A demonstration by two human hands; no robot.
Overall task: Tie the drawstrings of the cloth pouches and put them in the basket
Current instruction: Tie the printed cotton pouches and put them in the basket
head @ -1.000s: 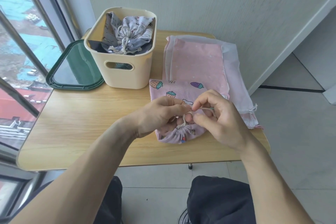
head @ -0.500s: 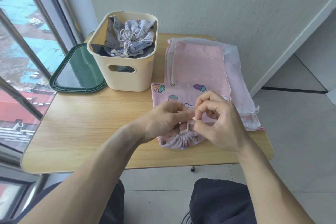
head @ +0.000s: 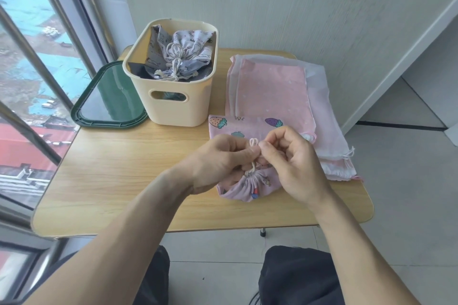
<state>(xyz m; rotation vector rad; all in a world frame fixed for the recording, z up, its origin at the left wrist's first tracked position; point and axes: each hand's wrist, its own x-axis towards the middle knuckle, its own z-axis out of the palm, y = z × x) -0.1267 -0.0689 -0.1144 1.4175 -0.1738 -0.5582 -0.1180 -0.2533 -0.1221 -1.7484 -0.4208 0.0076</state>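
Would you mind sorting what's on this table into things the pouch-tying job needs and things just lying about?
Part of the job:
- fruit-print pouch
- its drawstring, pinched by the left hand and right hand
- cream basket, with a tied grey pouch inside
- stack of flat pink pouches

Lying about:
- green tray

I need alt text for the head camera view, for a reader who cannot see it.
Two hands, left hand and right hand, pinch the white drawstring of a pink fruit-print pouch on a wooden table. Behind stands a cream basket holding a tied grey pouch, with flat pink pouches stacked to its right and a dark green lid to its left.
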